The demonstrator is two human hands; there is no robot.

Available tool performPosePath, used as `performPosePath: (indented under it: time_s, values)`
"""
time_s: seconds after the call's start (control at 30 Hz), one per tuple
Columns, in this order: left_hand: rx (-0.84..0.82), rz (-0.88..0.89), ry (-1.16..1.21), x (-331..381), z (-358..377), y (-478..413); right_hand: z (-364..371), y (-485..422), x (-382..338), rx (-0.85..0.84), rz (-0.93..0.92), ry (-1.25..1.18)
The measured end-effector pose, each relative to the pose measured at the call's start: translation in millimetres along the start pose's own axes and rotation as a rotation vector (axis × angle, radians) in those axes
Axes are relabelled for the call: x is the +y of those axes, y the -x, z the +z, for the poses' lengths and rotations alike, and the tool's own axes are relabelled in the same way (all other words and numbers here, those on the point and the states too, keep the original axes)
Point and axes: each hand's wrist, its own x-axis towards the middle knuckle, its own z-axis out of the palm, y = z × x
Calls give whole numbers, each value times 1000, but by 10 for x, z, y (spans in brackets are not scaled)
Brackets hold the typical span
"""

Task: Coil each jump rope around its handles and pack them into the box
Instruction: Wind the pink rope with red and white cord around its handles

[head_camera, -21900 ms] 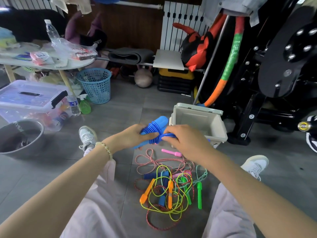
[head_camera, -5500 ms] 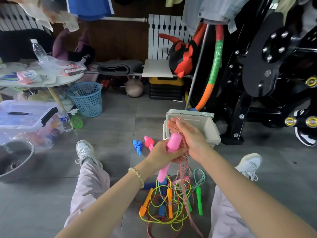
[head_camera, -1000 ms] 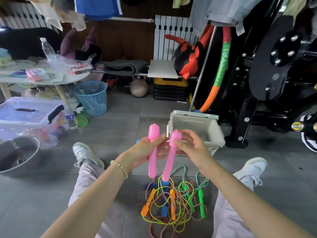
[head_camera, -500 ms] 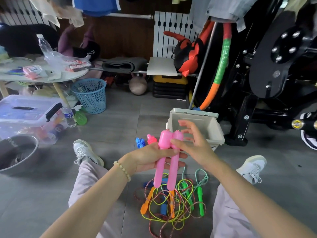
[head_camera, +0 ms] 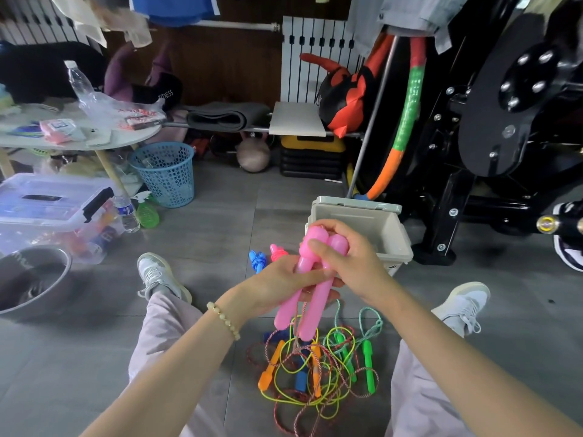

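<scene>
Two pink jump rope handles (head_camera: 310,298) lie side by side, held in front of the beige box (head_camera: 396,247). My left hand (head_camera: 280,282) grips them round the middle. My right hand (head_camera: 350,260) holds their rounded tops with curled fingers. Their red-and-white rope (head_camera: 303,414) hangs down onto the floor. Below lies a tangled pile of ropes with orange (head_camera: 269,367), green (head_camera: 367,367) and blue handles. A coiled blue rope (head_camera: 257,260) and a coiled pink one (head_camera: 277,252) lie on the floor left of the box.
My feet in white shoes (head_camera: 161,275) (head_camera: 463,304) flank the pile. A black exercise machine (head_camera: 492,146) stands behind the box. At left are a blue basket (head_camera: 165,175), a clear lidded bin (head_camera: 50,209), a metal bowl (head_camera: 28,279) and a round table (head_camera: 79,134).
The two pink handles came together and now sit lower and nearer the box. My right hand has closed over their tops.
</scene>
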Motion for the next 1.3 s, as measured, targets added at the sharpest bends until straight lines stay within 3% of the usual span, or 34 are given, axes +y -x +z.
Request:
performPosePath:
  time_s: [0.1,0.17,0.3,0.47,0.7,1.03,1.3]
  values:
    - [174,95,-88,-59,28,2,-16,-53,2,38,-33,-2]
    - [227,98,21,-87,19,4,-23,-81,-30,31,-58,7]
    - [128,103,8,-49,-10,27,-10,-105,-100,-10,-83,7]
    - [38,-23,47,-9,7,75,-15,-116,-105,-8,-128,6]
    - [54,-114,-12,-86,11,137,-52,-122,-77,39,-125,-25]
    - [131,36,-49,-34,-12,167,-143,-208,-210,49,-173,7]
    - [96,35,-26,94,-23,188,-196,-245,-280,6,-192,-7]
